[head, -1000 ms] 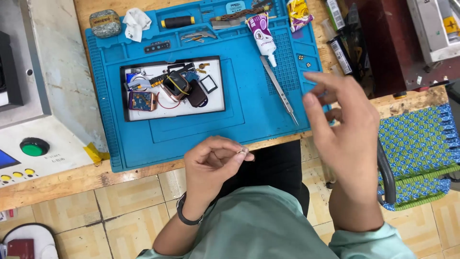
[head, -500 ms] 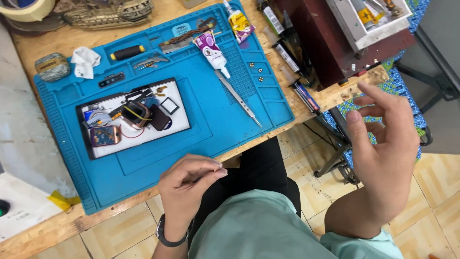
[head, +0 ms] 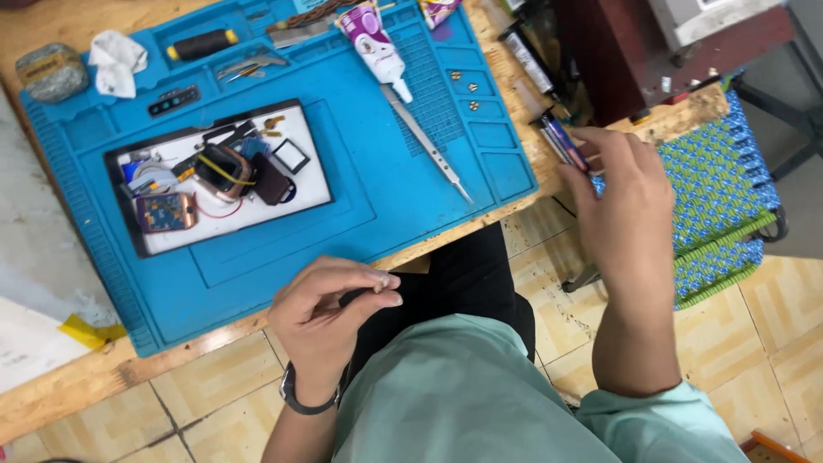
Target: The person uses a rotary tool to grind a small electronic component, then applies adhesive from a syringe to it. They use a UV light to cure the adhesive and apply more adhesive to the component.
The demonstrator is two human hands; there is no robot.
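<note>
Since half a second ago the right hand [head: 621, 201] has dropped from open air to the desk's [head: 77, 386] right edge, and the view has swung so the blue work mat [head: 386, 171] fills more of the frame.

The right hand's fingertips now rest on a dark pen-like tool [head: 561, 141] lying at that edge; the palm faces away, so I cannot tell whether the fingers pinch the tool or only touch it. The left hand [head: 330, 317], a dark band on its wrist, hangs just in front of the desk edge above the lap, thumb and fingertips pressed together on something too small to make out.

On the mat a white tray [head: 300, 206] holds opened watch parts: a round case with a yellow ring, a small square frame, a copper-coloured board, all tangled and hard to separate. Metal tweezers [head: 427, 146] lie diagonally right of the tray, their upper end touching the nozzle of a white glue tube [head: 370, 39]. Tools along the top edge are cut off. A woven blue-green seat [head: 716, 197] shows partly behind the right hand.
</note>
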